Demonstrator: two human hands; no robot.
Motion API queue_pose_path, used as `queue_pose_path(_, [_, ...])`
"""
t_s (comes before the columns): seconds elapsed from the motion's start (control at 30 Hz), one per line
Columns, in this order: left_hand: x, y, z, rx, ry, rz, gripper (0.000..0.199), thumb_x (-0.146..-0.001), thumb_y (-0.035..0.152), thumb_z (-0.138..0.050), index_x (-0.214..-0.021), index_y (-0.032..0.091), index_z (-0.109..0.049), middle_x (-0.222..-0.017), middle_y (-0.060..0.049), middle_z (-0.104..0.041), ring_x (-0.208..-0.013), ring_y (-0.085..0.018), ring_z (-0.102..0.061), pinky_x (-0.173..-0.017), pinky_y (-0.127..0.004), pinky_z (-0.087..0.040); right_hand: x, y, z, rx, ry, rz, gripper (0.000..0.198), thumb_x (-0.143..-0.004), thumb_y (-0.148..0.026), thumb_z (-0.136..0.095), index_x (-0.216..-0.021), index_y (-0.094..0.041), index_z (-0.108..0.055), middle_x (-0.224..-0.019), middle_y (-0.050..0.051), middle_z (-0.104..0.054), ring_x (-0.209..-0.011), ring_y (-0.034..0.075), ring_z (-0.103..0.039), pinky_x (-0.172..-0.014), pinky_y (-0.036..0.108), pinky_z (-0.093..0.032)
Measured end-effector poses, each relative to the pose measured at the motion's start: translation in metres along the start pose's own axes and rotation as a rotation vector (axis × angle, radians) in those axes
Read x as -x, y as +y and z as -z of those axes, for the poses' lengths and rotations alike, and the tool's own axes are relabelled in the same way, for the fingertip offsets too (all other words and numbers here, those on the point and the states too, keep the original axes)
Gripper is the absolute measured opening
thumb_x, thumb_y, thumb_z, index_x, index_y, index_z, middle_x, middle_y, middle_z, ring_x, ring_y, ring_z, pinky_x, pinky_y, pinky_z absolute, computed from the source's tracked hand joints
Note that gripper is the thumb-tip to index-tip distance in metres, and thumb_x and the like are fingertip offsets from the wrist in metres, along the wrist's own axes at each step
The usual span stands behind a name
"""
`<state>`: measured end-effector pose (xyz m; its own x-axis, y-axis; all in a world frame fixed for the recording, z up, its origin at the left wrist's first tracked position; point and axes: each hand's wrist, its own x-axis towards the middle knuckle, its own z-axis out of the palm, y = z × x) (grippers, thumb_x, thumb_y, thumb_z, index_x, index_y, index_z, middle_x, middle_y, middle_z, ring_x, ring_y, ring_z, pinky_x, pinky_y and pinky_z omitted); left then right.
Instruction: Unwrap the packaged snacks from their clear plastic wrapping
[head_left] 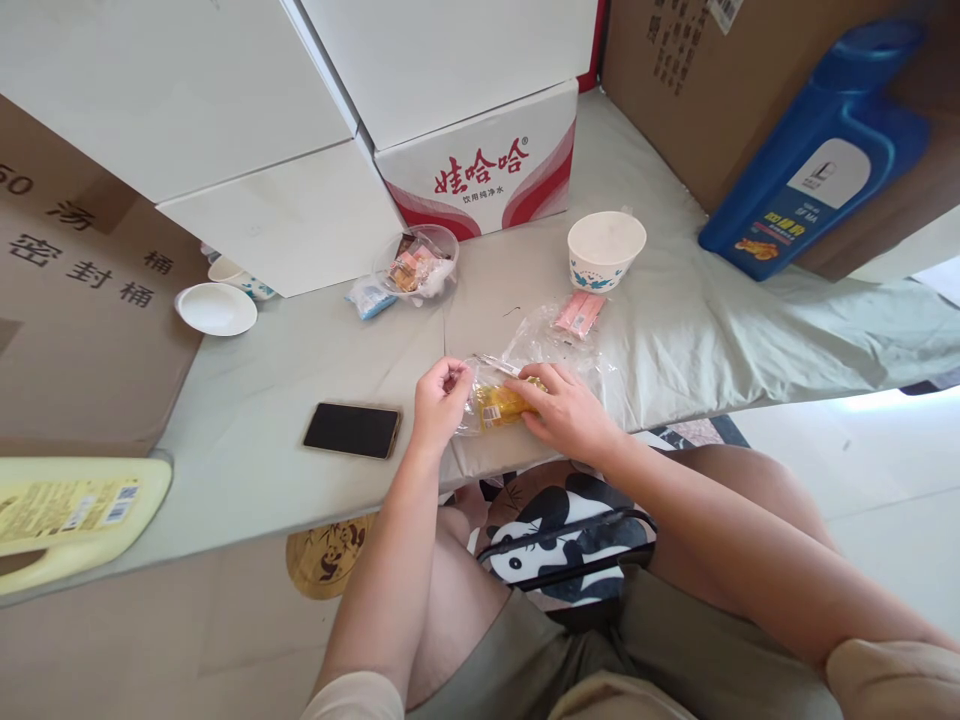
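My left hand [441, 402] is closed, its fingertips pinching the edge of a clear plastic bag [466, 412]. A yellow packet [501, 405] with a small barcode lies in or under the crinkled plastic, close to the table's front edge. My right hand [564, 412] curls its fingers over the packet's right end and grips it. A thin shiny strip [495, 366] runs between the hands; I cannot tell whether it is a fold of plastic or a tool. Behind my right hand, a pink packet [579, 315] rests by another clear wrapper [532, 340].
A phone [352, 430] lies left of my hands. Farther back stand a patterned paper bowl [606, 250], a clear bowl of wrapped items [448, 245], a blue-white packet [370, 298] and a white bowl [216, 310]. Boxes [480, 165] and a blue bottle [817, 160] line the back.
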<state>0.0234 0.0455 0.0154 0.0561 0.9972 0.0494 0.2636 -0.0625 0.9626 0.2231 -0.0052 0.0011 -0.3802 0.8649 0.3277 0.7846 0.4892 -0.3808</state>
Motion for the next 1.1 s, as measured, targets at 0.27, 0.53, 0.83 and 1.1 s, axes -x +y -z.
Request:
queue_pose_path(0.27, [-0.002, -0.007, 0.001, 0.028, 0.067, 0.031, 0.014, -0.079, 0.031, -0.066, -0.075, 0.019, -0.06, -0.06, 0.004, -0.053, -0.052, -0.009, -0.049, -0.051, -0.021, -0.039, 0.0, -0.002, 0.003, 0.089, 0.024, 0.05, 0.034, -0.091, -0.017, -0.052, -0.122, -0.026, -0.064, -0.122, 0.009, -0.063, -0.11, 0.027, -0.049, -0.089, 0.04, -0.037])
queue_pose_path(0.53, [-0.007, -0.008, 0.002, 0.019, 0.188, 0.078, 0.012, -0.079, 0.029, -0.063, -0.074, 0.019, -0.059, -0.058, 0.006, -0.052, -0.05, -0.008, -0.049, -0.051, -0.02, -0.039, 0.0, -0.003, 0.003, 0.103, -0.004, 0.056, 0.027, -0.093, -0.017, -0.051, -0.114, -0.025, -0.066, -0.115, 0.008, -0.067, -0.107, 0.026, -0.05, -0.085, 0.04, -0.034])
queue_pose_path(0.83, [-0.007, -0.007, 0.0, 0.079, 0.155, 0.087, 0.016, -0.074, 0.033, -0.067, -0.074, 0.019, -0.06, -0.056, 0.006, -0.052, -0.048, -0.008, -0.048, -0.05, -0.021, -0.039, -0.008, -0.003, 0.008, 0.113, -0.092, -0.102, 0.032, -0.094, -0.033, -0.052, -0.122, -0.022, -0.064, -0.12, 0.011, -0.064, -0.094, 0.026, -0.055, -0.078, 0.04, -0.034])
queue_pose_path(1.1, [-0.009, -0.003, -0.003, 0.167, 0.195, 0.158, 0.019, -0.071, 0.035, -0.068, -0.073, 0.02, -0.056, -0.055, 0.007, -0.047, -0.047, -0.008, -0.045, -0.046, -0.021, -0.033, -0.011, -0.006, -0.002, 0.12, -0.012, -0.014, 0.041, -0.091, -0.019, -0.054, -0.129, -0.032, -0.061, -0.122, 0.009, -0.063, -0.107, 0.026, -0.052, -0.086, 0.039, -0.035])
